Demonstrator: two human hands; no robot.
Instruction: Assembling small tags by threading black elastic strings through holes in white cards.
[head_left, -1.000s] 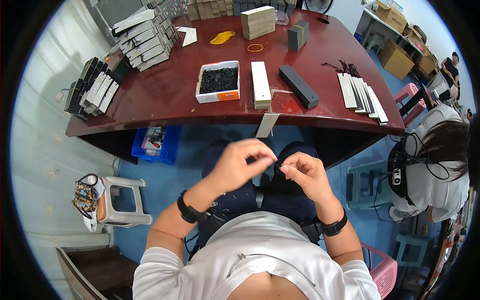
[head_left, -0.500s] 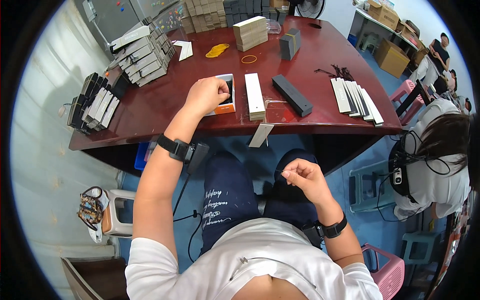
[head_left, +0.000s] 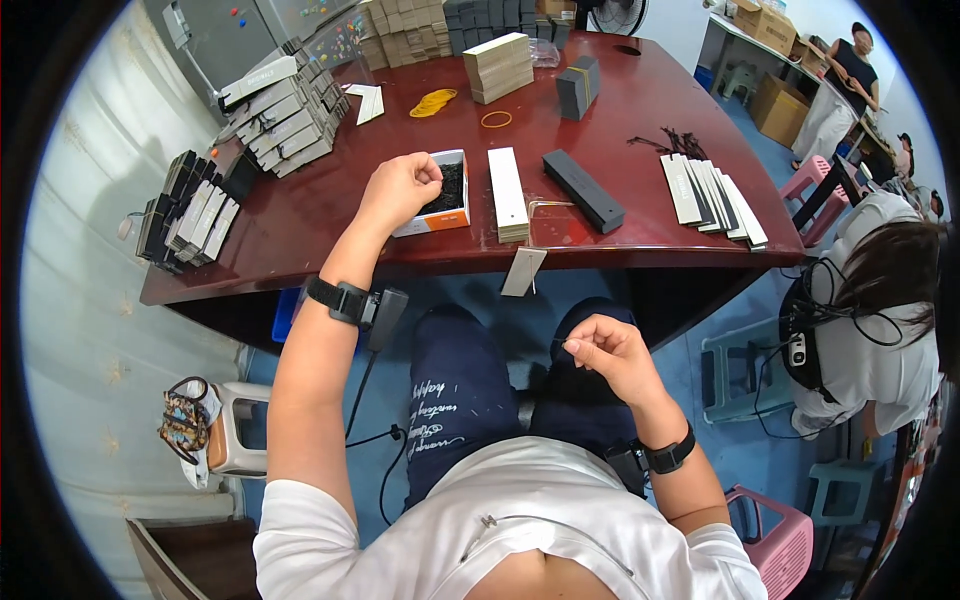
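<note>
Left hand (head_left: 398, 190) reaches over the tray (head_left: 441, 190) on the table (head_left: 620, 110), fingertips pinched together at its dark contents to pick some up. Right hand (head_left: 608, 352) waits above the lap, thumb and forefinger closed on a thin thread.

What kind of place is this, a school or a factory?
Probably a small packing workshop, not a school. Stacks of flat boxes crowd the red-brown table, the left hand reaches into a small box of dark bits, and cardboard cartons wait behind.
</note>
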